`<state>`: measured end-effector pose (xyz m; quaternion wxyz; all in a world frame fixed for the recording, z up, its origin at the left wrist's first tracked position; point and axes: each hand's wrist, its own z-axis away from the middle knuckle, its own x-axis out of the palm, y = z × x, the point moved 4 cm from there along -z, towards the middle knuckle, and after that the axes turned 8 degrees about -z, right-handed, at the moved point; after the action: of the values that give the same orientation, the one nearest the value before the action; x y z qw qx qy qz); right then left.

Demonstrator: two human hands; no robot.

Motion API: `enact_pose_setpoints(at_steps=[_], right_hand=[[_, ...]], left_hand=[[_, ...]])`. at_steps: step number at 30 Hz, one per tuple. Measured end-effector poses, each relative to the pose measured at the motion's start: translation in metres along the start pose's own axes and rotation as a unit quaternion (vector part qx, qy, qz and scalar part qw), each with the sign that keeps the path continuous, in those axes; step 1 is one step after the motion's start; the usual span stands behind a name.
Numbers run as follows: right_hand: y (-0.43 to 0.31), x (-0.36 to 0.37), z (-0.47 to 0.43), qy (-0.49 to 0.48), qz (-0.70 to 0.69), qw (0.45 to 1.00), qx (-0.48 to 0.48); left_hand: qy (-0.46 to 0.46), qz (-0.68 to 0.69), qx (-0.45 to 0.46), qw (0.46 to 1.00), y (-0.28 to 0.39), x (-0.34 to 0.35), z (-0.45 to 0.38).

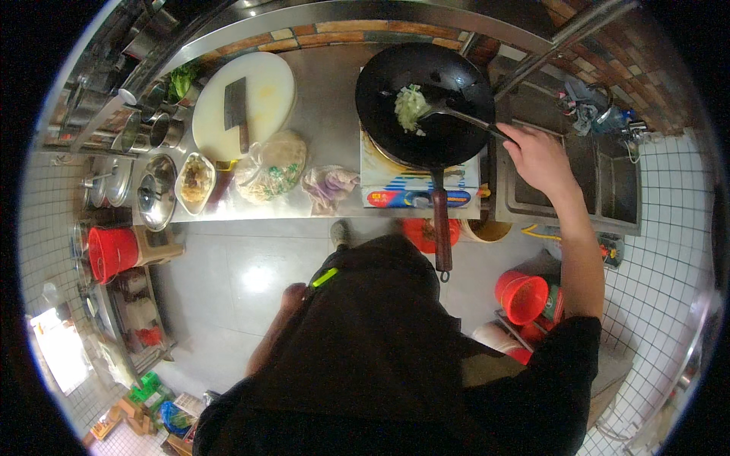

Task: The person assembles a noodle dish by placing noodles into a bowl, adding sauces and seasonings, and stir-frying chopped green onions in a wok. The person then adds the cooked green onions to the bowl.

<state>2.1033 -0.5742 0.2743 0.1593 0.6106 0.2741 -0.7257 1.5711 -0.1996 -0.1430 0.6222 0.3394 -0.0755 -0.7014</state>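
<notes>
My right hand (533, 153) grips the dark handle of a metal cooking spatula (465, 118), whose blade touches pale green chopped vegetables (410, 108) in a black wok (390, 77). The wok sits on a portable gas stove (419, 198), its wooden handle pointing towards me. Down at my left side, my left hand (295, 295) is beside my dark clothing, near a bright green strip; its fingers are partly hidden. To the left of the stove, a cleaver (235, 108) lies on a round white cutting board (271, 74).
On the steel counter (325, 85) are a crumpled cloth (331, 185), a plastic bag of food (274, 168), a white dish of food (195, 185) and a metal lid (156, 192). A steel sink (536, 176) adjoins at right. Red buckets (113, 252) stand below on both sides.
</notes>
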Motion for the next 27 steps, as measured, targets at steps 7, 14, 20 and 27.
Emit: enact_pose_setpoints(at_steps=[7, 14, 20, 27], right_hand=[[-0.026, -0.010, 0.023, -0.086, -0.086, 0.990, 0.066], [-0.038, 0.005, -0.009, 0.059, -0.036, 0.998, 0.002], [-0.025, 0.054, -0.013, 0.048, -0.041, 0.997, 0.038], [-0.017, 0.041, 0.019, 0.091, -0.079, 0.990, 0.076]], left_hand=[[0.035, 0.189, -0.012, 0.981, 0.026, -0.004, -0.017], [0.032, 0.017, 0.000, 0.999, 0.053, -0.007, -0.029], [0.021, 0.116, -0.002, 0.993, 0.033, -0.001, -0.044], [0.013, -0.018, -0.043, 0.999, 0.054, -0.004, -0.030]])
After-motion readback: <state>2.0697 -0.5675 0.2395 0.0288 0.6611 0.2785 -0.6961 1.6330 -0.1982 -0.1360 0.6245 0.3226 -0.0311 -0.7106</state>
